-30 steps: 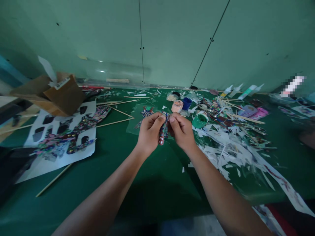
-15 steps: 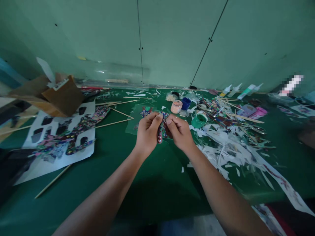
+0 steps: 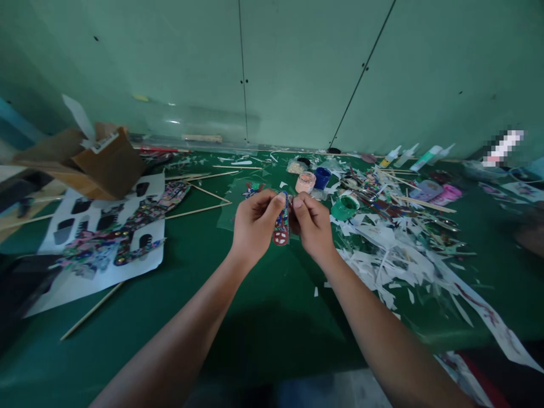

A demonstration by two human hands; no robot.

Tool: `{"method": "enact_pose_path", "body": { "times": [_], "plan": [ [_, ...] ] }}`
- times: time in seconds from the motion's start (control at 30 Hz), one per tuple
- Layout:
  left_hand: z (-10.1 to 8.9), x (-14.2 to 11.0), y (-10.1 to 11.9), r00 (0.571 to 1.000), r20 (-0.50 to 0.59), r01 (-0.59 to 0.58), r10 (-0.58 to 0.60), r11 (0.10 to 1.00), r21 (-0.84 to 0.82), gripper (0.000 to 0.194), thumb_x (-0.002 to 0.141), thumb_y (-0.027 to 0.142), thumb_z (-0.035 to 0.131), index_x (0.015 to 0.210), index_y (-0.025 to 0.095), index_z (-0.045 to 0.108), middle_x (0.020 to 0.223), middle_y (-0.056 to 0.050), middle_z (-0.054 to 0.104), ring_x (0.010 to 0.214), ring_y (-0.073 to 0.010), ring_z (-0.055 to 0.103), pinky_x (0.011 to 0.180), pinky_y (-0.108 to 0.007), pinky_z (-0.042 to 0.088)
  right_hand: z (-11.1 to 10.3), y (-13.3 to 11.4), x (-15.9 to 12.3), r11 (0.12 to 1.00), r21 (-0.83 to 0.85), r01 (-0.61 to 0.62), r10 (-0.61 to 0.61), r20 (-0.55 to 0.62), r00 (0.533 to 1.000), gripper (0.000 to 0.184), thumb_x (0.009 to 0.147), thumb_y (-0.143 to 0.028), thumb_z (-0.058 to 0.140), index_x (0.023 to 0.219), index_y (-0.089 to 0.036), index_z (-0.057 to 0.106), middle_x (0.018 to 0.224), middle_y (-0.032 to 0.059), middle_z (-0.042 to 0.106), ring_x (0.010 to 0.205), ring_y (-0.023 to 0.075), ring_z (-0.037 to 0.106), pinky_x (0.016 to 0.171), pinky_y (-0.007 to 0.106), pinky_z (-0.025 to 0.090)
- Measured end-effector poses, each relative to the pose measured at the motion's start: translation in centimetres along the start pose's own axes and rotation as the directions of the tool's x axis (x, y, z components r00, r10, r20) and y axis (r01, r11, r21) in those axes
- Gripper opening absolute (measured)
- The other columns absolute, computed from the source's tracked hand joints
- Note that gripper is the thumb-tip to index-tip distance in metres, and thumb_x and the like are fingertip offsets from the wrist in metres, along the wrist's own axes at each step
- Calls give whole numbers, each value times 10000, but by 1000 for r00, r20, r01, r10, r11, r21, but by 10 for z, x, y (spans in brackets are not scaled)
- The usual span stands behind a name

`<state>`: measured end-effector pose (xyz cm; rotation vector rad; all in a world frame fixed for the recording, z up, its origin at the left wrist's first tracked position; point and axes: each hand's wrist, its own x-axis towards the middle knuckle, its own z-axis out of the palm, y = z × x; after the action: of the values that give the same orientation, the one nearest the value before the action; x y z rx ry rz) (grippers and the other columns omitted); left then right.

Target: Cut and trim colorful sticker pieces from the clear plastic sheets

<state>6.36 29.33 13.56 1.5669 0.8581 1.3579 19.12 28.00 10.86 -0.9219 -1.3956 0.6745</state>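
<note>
In the middle of the view, my left hand (image 3: 256,222) pinches a small colourful patterned cutout piece (image 3: 281,228), its rounded red end with white patches pointing down. Close on its right, my right hand (image 3: 312,221) has thumb and fingers pressed together at the piece's edge; what exactly lies between them is hidden. Behind the hands, a clear plastic sheet (image 3: 229,211) with patterned cutouts (image 3: 251,190) lies on the green table (image 3: 204,317). Just beyond my right hand stand an open green paint jar (image 3: 345,207), a peach paint jar (image 3: 305,182) and a blue paint jar (image 3: 322,177).
White paper scraps (image 3: 382,255) spread across the right side, near scissors (image 3: 442,224) and glue bottles (image 3: 426,158). On the left are a cardboard box (image 3: 108,167), a white sheet (image 3: 147,272) with cutouts and thin wooden sticks (image 3: 91,311). At the far right edge, another person's hand (image 3: 531,229) is blurred.
The patterned piece has turned, so its front and red end now face me more fully. Both hands stay nearly in place, the right one slightly shifted.
</note>
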Motion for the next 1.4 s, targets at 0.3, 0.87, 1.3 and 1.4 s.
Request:
{"method": "enact_pose_path", "body": {
  "times": [0.3,0.87,1.3,1.4],
  "plan": [
    [2,1,-1,999,36,4,-2,998,-68,307,863,238,539,575,162,464,556,45,345,534,-75,288,495,-240,246,1,-3,-1,1000,-16,23,-23,4,1000,321,953,-397,464,692,-213,445,585,-49,392,519,92,401,517,243,336],
    [1,-1,-1,999,25,21,-20,999,-28,313,882,280,530,594,168,479,537,47,374,517,-76,314,485,-240,256,-2,1,-2,997,54,-53,48,87,995,368,939,-454,480,663,-213,445,531,-57,405,468,87,382,472,241,320],
    [-6,5,-4,997,-71,-8,10,1000,30,331,883,377,551,621,178,515,572,36,379,542,-93,328,500,-255,264,2,-4,-8,999,-15,-29,32,213,977,377,942,-477,447,673,-214,463,570,-34,445,510,105,421,492,255,334],
    [-6,5,-3,996,-79,-28,31,999,40,338,871,399,569,622,174,527,577,35,390,551,-91,332,508,-250,269,3,-3,-7,1000,6,-23,23,81,996,357,937,-474,461,690,-216,474,581,-37,417,519,109,416,505,260,336]
  ]
}}
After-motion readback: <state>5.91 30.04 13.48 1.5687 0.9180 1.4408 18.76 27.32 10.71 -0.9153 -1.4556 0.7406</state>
